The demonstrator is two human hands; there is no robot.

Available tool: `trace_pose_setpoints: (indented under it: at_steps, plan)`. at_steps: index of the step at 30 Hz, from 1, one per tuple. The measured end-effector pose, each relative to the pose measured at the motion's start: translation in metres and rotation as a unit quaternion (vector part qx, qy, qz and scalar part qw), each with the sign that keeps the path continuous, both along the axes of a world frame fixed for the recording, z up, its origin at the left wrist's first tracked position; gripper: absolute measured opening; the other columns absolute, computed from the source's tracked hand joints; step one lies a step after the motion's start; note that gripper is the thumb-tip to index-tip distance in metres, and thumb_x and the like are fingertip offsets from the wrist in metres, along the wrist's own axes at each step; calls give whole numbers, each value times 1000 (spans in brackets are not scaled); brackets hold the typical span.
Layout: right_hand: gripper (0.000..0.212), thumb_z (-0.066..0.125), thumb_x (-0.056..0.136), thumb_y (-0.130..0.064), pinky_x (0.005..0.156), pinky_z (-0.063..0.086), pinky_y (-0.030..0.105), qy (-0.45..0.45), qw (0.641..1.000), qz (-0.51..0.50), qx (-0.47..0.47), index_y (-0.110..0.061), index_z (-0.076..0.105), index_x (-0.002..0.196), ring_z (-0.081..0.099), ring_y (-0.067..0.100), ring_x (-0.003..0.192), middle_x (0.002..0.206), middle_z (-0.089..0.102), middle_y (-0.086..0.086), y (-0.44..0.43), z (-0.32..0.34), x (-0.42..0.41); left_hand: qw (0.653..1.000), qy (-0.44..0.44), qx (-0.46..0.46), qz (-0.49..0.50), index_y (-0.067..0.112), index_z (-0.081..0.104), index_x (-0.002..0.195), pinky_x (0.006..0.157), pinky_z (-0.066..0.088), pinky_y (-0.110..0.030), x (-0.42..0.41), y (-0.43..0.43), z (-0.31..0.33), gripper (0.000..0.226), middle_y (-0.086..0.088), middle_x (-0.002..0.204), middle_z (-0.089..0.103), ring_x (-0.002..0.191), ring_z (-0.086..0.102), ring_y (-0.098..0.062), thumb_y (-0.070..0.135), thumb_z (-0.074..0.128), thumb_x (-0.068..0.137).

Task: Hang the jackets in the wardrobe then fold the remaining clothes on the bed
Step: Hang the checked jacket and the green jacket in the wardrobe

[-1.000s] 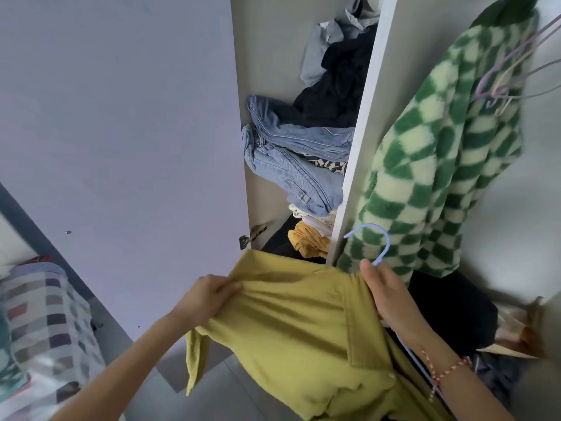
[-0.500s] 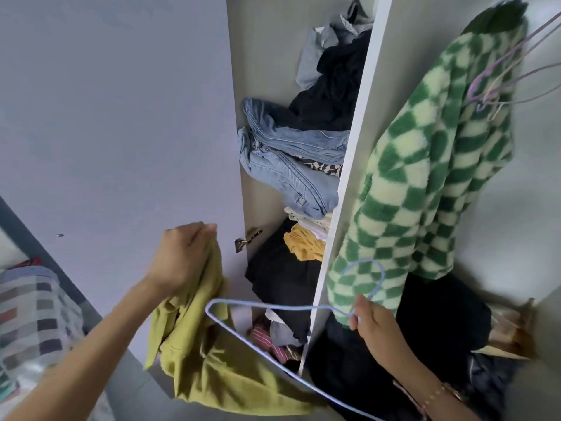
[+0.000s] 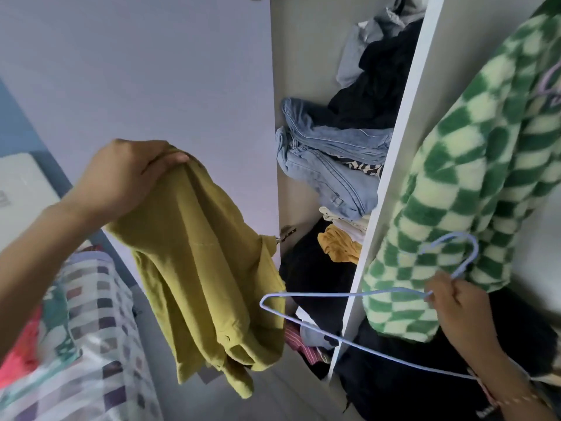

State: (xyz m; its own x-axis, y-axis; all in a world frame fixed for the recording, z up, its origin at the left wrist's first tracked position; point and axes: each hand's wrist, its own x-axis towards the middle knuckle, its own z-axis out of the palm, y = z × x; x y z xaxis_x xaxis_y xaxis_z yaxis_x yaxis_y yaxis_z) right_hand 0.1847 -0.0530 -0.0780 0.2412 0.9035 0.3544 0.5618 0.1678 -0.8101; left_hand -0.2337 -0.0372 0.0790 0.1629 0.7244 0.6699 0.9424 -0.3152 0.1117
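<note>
The left hand (image 3: pixel 121 177) grips the yellow jacket (image 3: pixel 206 268) by a bunch of cloth at its top. The jacket hangs long and crumpled in the air, in front of the wardrobe door (image 3: pixel 151 71). The right hand (image 3: pixel 458 311) pinches the blue wire hanger (image 3: pixel 303 294) at the neck, under the hook. The hanger lies nearly flat with its long axis pointing left. Its tip reaches the jacket's lower edge; whether it touches, I cannot tell. I judge the tip must go into the neck opening, which is probably higher, near the left hand. Farther in, a green checked jacket (image 3: pixel 473 183) hangs in the right compartment and jeans (image 3: pixel 328 168) lie on a shelf. No writing is readable.
</note>
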Motion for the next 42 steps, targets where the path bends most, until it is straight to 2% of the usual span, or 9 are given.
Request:
trace_pose_setpoints:
  at_steps: [8,14,17,19,26,29,34,38,42]
  plan:
    - [74,20,84,-42,54,39,35,-105,988,-70,88,13,62,58,59,42,52,52,57,30,25,-5,-6,996,67,59,-10,-3,61,78,56,47,-42,-32,-10,18,54,-16,61,58,55,55,-34,44,38,92]
    - [60,16,81,-51,35,25,29,-75,994,64,41,-15,45,44,48,30,35,43,55,20,27,-27,-57,997,51,51,-21,-2,62,78,57,48,-42,-29,-11,10,55,-15,62,59,56,56,-34,46,38,92]
    - [62,27,85,-49,41,31,31,15,996,92,-19,-3,55,54,47,17,35,39,54,-1,20,-32,-73,998,37,33,-23,-1,62,77,59,48,-42,-29,-11,4,58,-14,61,60,56,55,-34,50,37,90]
    - [52,37,97,-26,44,27,25,121,986,93,-72,-1,50,53,37,9,33,31,40,-8,16,-32,-78,999,22,18,-18,0,62,75,58,44,-36,-28,-11,2,60,-12,58,57,55,51,-24,53,37,88]
    - [47,42,98,-9,45,30,17,288,939,134,-132,-8,44,51,30,9,45,40,33,-7,1,-40,-106,998,-28,-35,-44,11,58,70,54,35,-21,-9,-13,-2,50,-2,64,56,62,49,-13,55,42,86]
    - [37,43,92,4,44,35,21,332,930,73,-140,-4,48,56,44,14,48,43,47,-2,3,-33,-108,997,-59,-36,-27,-5,58,73,55,36,-28,-7,-9,1,59,-19,62,57,66,47,-25,51,49,90]
    - [39,44,97,-11,43,31,11,369,908,144,-135,-2,49,59,40,12,47,51,39,11,2,-13,-122,991,-101,-71,-41,-8,57,74,55,35,-18,0,-3,-6,57,-24,65,56,63,46,-24,46,51,90]
    - [39,49,95,-17,37,27,9,376,901,153,-155,-13,53,56,37,8,41,47,43,-2,7,5,-125,984,-139,-93,-59,-4,58,74,59,38,-26,4,2,-22,54,-19,64,58,61,51,-23,47,50,90]
    - [17,52,94,-25,35,27,12,332,871,277,-232,-13,59,105,38,2,35,42,42,-12,10,16,-128,976,-179,-117,-33,9,57,70,57,40,-25,7,7,-43,39,-13,58,53,54,45,-16,42,46,87]
